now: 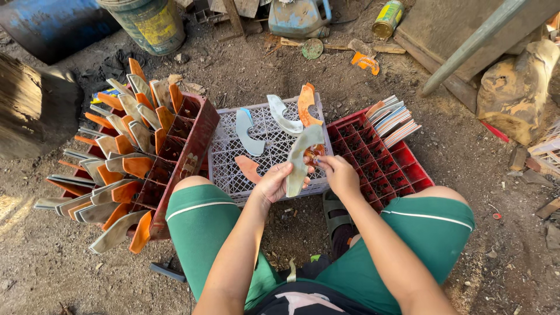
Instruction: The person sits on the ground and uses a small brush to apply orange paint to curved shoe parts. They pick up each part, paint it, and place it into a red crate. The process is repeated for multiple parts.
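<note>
A curved grey piece (300,160), shaped like a shoe-sole cut-out, stands nearly upright between the person's two hands, above the near edge of a white lattice crate (265,149). The left hand (274,182) is closed around its lower part, fingers wrapped over the edge. The right hand (338,174) is curled at the piece's upper right side, fingertips pinched on a small orange bit (315,151) against it; whether that bit is joined to the grey piece cannot be told.

On the white crate's top lie more curved pieces: two pale grey ones (248,131), an orange one (306,104) at the far edge, and another orange one (249,168) near the left hand.

To the right, touching the white crate, sits a red compartmented crate (388,166), with a stack of flat pale pieces (394,119) at its far corner. To the left a second red crate (186,143) is tipped on its side, packed with many orange and grey curved pieces (119,157) fanning out.

The person sits with knees in green shorts (204,221) either side of the hands, on bare dirt ground (256,70). Further off stand a blue drum (55,26) and a green-and-yellow bucket (153,23).
</note>
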